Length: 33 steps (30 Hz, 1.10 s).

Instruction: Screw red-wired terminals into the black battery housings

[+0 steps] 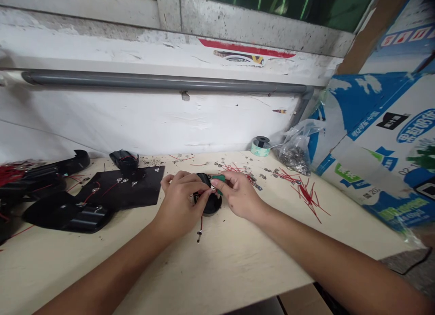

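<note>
My left hand (181, 199) is closed in a pinch over a black plastic housing (212, 208); what its fingertips hold is too small and hidden to name. My right hand (241, 195) grips a small green piece (219, 183) between thumb and fingers, just above the housing. Between the two hands' fingertips a tiny shiny metal part (213, 187) shows. A red wire (201, 223) hangs down below the left hand, with a small metal end lying over the table (163, 269). The housing's inside is mostly covered by the fingers.
Black plastic shells (68, 215) and a dark flat sheet (144, 183) lie left. Red wires (307, 195) and small metal tabs are scattered right, near a tape roll (260, 147) and a clear bag of metal parts (295, 156). A printed carton (377, 147) borders the right edge.
</note>
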Each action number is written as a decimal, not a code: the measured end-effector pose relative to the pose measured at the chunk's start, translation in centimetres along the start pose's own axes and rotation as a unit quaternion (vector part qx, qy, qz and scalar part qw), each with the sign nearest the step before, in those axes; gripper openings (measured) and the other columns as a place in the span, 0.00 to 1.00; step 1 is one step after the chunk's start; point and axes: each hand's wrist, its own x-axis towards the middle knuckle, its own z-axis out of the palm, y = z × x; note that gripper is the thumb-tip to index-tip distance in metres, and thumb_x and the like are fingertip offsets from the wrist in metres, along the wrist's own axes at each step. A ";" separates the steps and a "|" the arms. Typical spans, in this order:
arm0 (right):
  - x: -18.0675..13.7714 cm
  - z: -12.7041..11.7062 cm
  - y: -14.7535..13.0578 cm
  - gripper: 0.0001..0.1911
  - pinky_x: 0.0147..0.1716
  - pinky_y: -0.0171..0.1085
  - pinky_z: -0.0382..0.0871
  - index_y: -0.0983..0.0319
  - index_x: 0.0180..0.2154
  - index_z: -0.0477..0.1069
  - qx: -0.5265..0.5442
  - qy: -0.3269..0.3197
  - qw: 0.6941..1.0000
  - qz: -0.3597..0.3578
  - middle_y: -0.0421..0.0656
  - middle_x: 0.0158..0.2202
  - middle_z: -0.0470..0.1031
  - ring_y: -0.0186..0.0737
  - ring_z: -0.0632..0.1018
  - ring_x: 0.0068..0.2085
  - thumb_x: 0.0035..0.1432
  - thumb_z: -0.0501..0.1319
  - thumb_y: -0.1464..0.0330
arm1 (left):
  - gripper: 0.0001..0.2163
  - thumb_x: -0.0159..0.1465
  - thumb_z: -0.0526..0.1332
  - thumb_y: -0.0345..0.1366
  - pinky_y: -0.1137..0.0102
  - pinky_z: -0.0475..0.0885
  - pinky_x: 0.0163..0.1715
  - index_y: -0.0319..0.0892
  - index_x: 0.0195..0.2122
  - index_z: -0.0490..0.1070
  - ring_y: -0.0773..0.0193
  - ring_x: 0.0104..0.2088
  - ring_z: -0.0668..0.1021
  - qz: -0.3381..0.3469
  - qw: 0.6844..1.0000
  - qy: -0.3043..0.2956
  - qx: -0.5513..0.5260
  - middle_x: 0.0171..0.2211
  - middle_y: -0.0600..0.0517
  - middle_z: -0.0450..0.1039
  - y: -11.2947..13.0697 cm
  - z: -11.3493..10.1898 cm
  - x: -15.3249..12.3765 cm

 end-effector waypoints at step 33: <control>0.4 -1.5 0.5 0.10 0.35 0.38 0.65 0.61 0.26 0.73 -0.228 0.001 0.973 0.024 0.43 0.28 0.75 0.41 0.75 0.33 0.60 0.59 0.68 | 0.12 0.56 0.66 0.44 0.67 0.71 0.30 0.39 0.33 0.80 0.58 0.30 0.79 -0.307 0.904 -0.016 -0.297 0.31 0.47 0.81 -2.2 1.3 0.9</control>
